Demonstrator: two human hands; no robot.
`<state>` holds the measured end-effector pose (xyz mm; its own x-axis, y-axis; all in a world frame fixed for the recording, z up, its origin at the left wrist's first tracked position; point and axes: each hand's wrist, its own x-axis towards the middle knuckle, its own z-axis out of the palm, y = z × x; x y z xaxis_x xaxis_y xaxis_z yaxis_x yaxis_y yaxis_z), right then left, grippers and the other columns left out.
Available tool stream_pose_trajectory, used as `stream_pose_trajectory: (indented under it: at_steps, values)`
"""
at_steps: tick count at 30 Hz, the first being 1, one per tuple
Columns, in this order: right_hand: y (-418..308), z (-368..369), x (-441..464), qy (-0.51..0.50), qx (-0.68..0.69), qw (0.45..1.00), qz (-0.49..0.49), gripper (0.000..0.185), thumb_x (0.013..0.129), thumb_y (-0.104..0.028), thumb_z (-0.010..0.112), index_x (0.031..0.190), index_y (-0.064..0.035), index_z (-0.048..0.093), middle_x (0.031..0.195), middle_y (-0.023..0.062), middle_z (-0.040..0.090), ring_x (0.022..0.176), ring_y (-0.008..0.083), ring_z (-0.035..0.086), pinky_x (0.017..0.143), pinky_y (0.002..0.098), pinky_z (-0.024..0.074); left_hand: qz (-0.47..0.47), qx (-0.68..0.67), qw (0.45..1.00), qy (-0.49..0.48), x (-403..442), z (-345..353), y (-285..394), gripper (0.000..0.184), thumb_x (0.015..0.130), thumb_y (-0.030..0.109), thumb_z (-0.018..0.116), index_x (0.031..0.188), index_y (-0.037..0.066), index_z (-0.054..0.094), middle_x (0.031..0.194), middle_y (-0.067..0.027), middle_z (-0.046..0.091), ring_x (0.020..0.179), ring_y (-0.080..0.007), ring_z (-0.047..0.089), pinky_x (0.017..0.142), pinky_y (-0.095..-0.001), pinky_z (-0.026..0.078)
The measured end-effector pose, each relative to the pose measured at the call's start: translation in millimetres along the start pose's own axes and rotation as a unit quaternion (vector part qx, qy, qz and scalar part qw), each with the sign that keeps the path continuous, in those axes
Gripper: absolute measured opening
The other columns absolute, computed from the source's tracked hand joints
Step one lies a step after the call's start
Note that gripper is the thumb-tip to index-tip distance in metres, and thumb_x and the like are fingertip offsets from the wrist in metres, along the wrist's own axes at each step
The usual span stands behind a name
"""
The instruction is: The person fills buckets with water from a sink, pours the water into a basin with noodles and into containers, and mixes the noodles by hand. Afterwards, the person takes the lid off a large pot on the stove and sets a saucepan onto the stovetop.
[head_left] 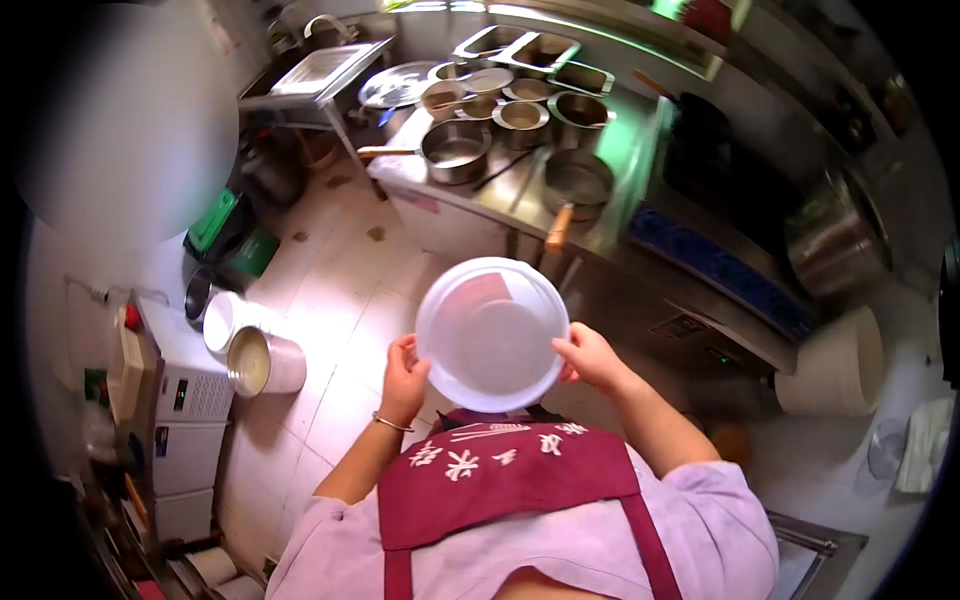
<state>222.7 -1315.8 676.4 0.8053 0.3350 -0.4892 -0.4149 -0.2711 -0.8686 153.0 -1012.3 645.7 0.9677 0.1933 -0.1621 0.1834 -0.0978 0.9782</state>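
Note:
Between my two hands is a round, white translucent plastic bowl point(493, 345), held level in front of my apron. A reddish patch shows on its far inner side; I cannot tell whether it lies inside or shows through. My left hand point(405, 375) grips the rim on the left, its fingers partly hidden by the bowl. On the right side, my right hand point(590, 357) pinches the rim with the thumb on top. The maroon apron point(510, 475) with white lettering is just below the bowl.
Ahead stands a steel counter point(425, 185) with several pots, including a saucepan point(578, 180) whose wooden handle points toward me. A sink point(315, 70) is at the back left. On the left are a tall bucket point(285, 367) and a white appliance point(190, 390). Tiled floor point(350, 260) lies between.

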Motion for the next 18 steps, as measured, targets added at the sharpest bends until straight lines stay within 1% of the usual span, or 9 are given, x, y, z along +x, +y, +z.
stream_pose_trajectory:
  at_steps: [1,2,3,6,8,10,11,15,18]
  values:
    - [-16.1,31.3,21.9,-0.022,-0.018,1.0,-0.006,0.027,0.086,-0.026,0.057,0.09,-0.0001,0.049,0.073,0.0074,0.059,0.053,0.0121,0.058,0.045,0.0235,0.0458,0.023,-0.052,0.998,0.022,3.9,-38.8,-16.1,0.044,0.082,-0.003,0.048,0.122,-0.003,0.032,0.119,-0.0162,0.045,0.11,-0.0213,0.048,0.095,-0.0327,0.04]
    - [-30.0,64.1,39.6,-0.046,-0.036,0.998,-0.012,0.026,0.086,-0.025,0.057,0.089,-0.0003,0.05,0.073,0.007,0.059,0.053,0.0116,0.058,0.046,0.0231,0.0456,0.007,-0.069,0.996,0.052,3.1,-74.3,-12.7,0.044,0.082,-0.002,0.048,0.123,-0.003,0.032,0.12,-0.0156,0.044,0.109,-0.0206,0.049,0.094,-0.0317,0.041]
    - [-46.5,94.5,55.2,-0.067,0.0,0.998,-0.013,0.025,0.086,-0.025,0.058,0.088,-0.0009,0.05,0.072,0.0065,0.058,0.053,0.0109,0.057,0.046,0.0228,0.0453,0.013,-0.077,0.994,0.081,0.8,-103.4,-5.4,0.043,0.082,-0.001,0.048,0.123,-0.004,0.033,0.12,-0.0156,0.044,0.109,-0.0204,0.049,0.094,-0.0312,0.041]
    - [-92.9,172.0,97.1,-0.118,-0.028,0.992,-0.037,0.025,0.086,-0.025,0.058,0.087,-0.0012,0.05,0.072,0.0063,0.058,0.054,0.0103,0.057,0.046,0.0228,0.0451,0.054,-0.095,0.986,0.129,-5.3,-190.7,-3.9,0.042,0.085,0.003,0.049,0.124,-0.004,0.034,0.122,-0.0157,0.044,0.107,-0.02,0.05,0.092,-0.0309,0.042]
    - [-122.7,217.9,126.1,-0.134,-0.054,0.988,-0.052,0.025,0.086,-0.025,0.059,0.085,-0.0021,0.049,0.07,0.0056,0.057,0.052,0.0099,0.056,0.045,0.0227,0.0444,0.04,-0.083,0.978,0.185,0.8,-236.7,-11.7,0.046,0.088,0.018,0.049,0.126,-0.002,0.034,0.121,-0.013,0.046,0.108,-0.0181,0.048,0.091,-0.033,0.042]
    - [-142.5,252.5,158.8,-0.142,-0.064,0.987,-0.047,0.024,0.086,-0.025,0.059,0.083,-0.0028,0.049,0.066,0.0048,0.056,0.05,0.0099,0.056,0.043,0.0223,0.0432,0.059,-0.092,0.974,0.198,14.5,-270.7,-21.3,0.044,0.09,0.021,0.048,0.127,-0.001,0.037,0.122,-0.0112,0.047,0.107,-0.0169,0.049,0.09,-0.0328,0.042]
    - [-152.7,261.3,169.0,-0.155,-0.043,0.985,-0.058,0.024,0.086,-0.025,0.059,0.082,-0.0034,0.049,0.062,0.0042,0.055,0.048,0.0099,0.055,0.042,0.022,0.042,0.034,-0.103,0.974,0.197,19.5,-279.3,-19.8,0.043,0.091,0.022,0.047,0.127,0.0,0.038,0.121,-0.0105,0.048,0.106,-0.016,0.049,0.089,-0.0327,0.042]
    - [-187.9,298.2,251.5,-0.161,-0.076,0.982,-0.069,0.024,0.086,-0.025,0.058,0.082,-0.0033,0.048,0.062,0.0044,0.055,0.048,0.0099,0.055,0.041,0.0219,0.0415,0.008,-0.137,0.965,0.225,77.9,-324.8,-28.1,0.039,0.093,0.022,0.046,0.124,0.0,0.042,0.116,-0.0084,0.052,0.1,-0.0151,0.052,0.083,-0.03,0.044]
    - [-221.4,312.4,319.1,-0.164,-0.019,0.983,-0.075,0.024,0.087,-0.025,0.057,0.083,-0.0034,0.048,0.064,0.0045,0.056,0.047,0.0101,0.055,0.042,0.0213,0.0407,0.001,-0.122,0.963,0.241,127.1,-361.5,-20.2,0.037,0.094,0.024,0.043,0.123,0.001,0.044,0.115,-0.0068,0.052,0.097,-0.0157,0.053,0.081,-0.029,0.046]
